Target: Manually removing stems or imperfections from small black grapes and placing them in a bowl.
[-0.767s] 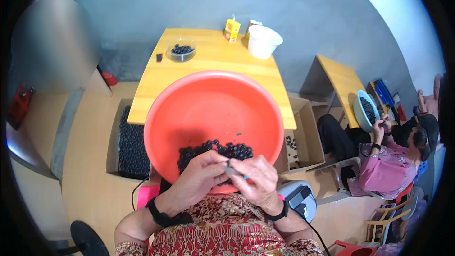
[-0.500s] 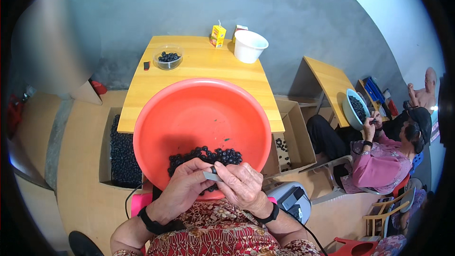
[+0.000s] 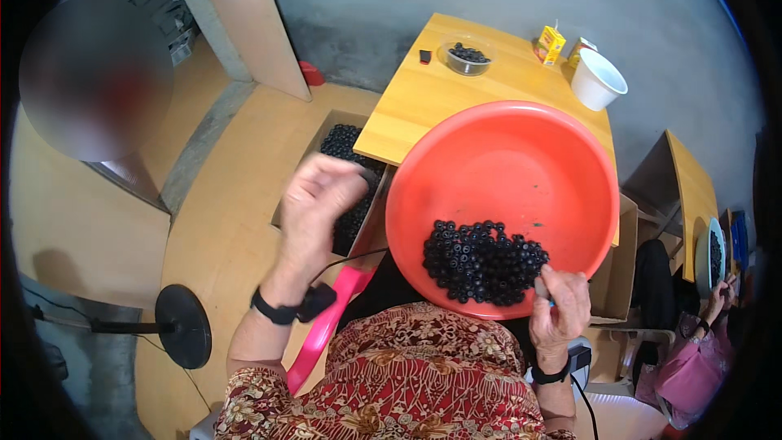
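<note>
My left hand (image 3: 314,204) is raised to the left of the red basin, above a box of small black round parts (image 3: 346,140). Its fingers are curled and slightly blurred; whatever may be between the fingertips cannot be made out. My right hand (image 3: 562,305) is at the basin's lower right rim, its thumb and fingers closed on a small flat metal blade (image 3: 541,287), mostly covered by the fingers. Inside the red basin (image 3: 497,143), a heap of black ring-like parts (image 3: 481,261) lies along the near side, some with visible holes. A few dark scraps stick to its bottom.
On the wooden table (image 3: 407,106) stand a clear bowl (image 3: 467,65) of black parts, a yellow drink carton (image 3: 550,45) and a white tub (image 3: 599,80). A round black base (image 3: 182,326) is on the floor at left. Another person (image 3: 692,367) sits at far right beside a light-blue basin (image 3: 707,257).
My hands have parted: the left swung out left over the box, while the right stayed by the near rim with the blade. The view has turned left, exposing the heap.
</note>
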A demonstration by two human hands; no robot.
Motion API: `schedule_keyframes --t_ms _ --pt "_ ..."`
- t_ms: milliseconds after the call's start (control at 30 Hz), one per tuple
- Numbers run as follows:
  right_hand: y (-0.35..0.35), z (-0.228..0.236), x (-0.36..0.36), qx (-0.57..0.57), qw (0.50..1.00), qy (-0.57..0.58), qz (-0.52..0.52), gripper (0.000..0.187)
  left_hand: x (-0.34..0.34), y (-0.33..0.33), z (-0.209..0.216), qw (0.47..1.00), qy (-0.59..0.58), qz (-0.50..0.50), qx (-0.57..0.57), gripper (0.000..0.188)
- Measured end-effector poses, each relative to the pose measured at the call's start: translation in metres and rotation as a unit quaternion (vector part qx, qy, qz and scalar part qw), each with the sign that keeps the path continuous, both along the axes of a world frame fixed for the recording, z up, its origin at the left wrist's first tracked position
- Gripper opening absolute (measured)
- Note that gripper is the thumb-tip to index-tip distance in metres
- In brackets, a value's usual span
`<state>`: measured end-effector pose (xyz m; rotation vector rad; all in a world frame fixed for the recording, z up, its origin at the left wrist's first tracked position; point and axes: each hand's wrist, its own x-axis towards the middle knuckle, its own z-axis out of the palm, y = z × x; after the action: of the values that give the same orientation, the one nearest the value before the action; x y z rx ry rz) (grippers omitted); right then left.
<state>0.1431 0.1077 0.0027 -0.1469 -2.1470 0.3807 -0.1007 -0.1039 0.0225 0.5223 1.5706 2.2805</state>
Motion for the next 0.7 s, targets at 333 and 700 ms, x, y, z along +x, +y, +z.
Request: schedule_keyframes --t_ms 333,700 --pt "0.015 0.000 -0.007 -0.055 0.997 -0.005 -0.055 0.031 -0.013 0.001 -0.022 0.924 0.302 0.108 -0.209 0.020" --pt "0.024 -0.001 0.006 -0.139 0.989 0.025 -0.044 0.024 0.056 0.076 -0.083 0.667 0.598 -0.242 -0.372 0.021"
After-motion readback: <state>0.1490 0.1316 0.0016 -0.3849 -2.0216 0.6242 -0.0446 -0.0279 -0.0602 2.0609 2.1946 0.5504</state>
